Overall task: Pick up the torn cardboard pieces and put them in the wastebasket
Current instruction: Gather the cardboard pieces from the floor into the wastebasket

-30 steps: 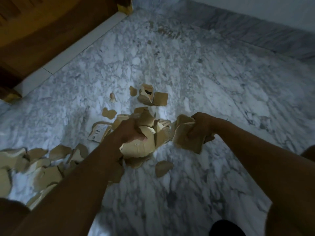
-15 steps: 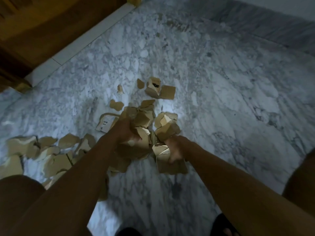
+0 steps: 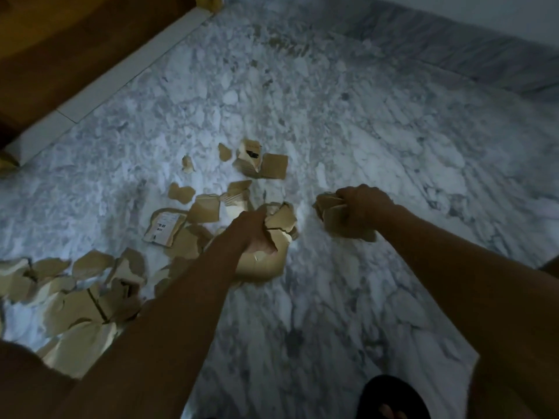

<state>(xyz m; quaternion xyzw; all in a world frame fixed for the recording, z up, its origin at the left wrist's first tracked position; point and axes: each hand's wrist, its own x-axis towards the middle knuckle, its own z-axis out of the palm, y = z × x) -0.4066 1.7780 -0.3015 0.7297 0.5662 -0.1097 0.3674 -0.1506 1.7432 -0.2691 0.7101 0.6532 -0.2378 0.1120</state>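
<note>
Torn brown cardboard pieces lie scattered on the marble floor [image 3: 363, 122]. My left hand [image 3: 252, 229] grips a bundle of several cardboard pieces [image 3: 266, 258] in the middle of the view. My right hand [image 3: 361, 211] grips a smaller stack of cardboard pieces [image 3: 331, 211] to the right of it. A piece with a white label [image 3: 165, 225] lies left of my left hand. A folded piece with a flat square beside it [image 3: 263, 161] lies farther away. A larger heap of pieces [image 3: 75, 297] sits at the lower left. No wastebasket is in view.
A wooden door or cabinet [image 3: 60, 40] with a white sill [image 3: 121, 77] runs along the upper left. A marble skirting [image 3: 453, 52] borders the far right. A black sandal [image 3: 393, 397] shows at the bottom edge.
My right hand has moved right and away from my left hand, carrying its stack of pieces. My left hand keeps its bundle in about the same place.
</note>
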